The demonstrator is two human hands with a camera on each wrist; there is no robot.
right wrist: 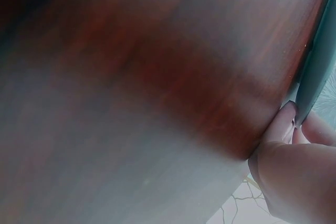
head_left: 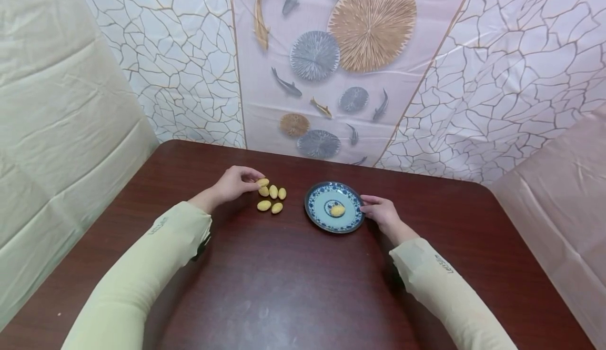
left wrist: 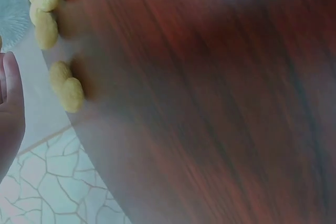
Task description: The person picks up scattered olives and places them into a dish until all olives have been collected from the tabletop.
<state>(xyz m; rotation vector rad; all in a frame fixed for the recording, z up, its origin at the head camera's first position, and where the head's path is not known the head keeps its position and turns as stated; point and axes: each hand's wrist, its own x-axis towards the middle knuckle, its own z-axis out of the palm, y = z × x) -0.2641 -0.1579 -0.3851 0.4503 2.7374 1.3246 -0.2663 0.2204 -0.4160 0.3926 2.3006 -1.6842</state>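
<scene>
My left hand [head_left: 235, 182] pinches a small yellow oval piece [head_left: 263, 182] between thumb and fingertips, over a loose cluster of similar pieces. Several of these rough-skinned ovals [head_left: 264, 205] lie on the table just below and right of the fingertips; the left wrist view shows them as a row of yellow ovals [left wrist: 46, 31] beside the hand [left wrist: 10, 98]. A blue-and-white patterned plate [head_left: 347, 222] with a dark rim holds one yellow oval [head_left: 337, 211] at its centre. At the plate's right edge, my right hand [head_left: 382, 214] grips the rim; thumb and fingers [right wrist: 283, 121] meet around it in the right wrist view.
The dark reddish-brown wooden table [head_left: 284, 287] stretches toward me. Behind its far edge hangs a cloth [head_left: 274, 118] printed with fish and round leaves. Pale creased fabric [head_left: 57, 102] stands along the left side, and more fabric [head_left: 558, 192] hangs on the right.
</scene>
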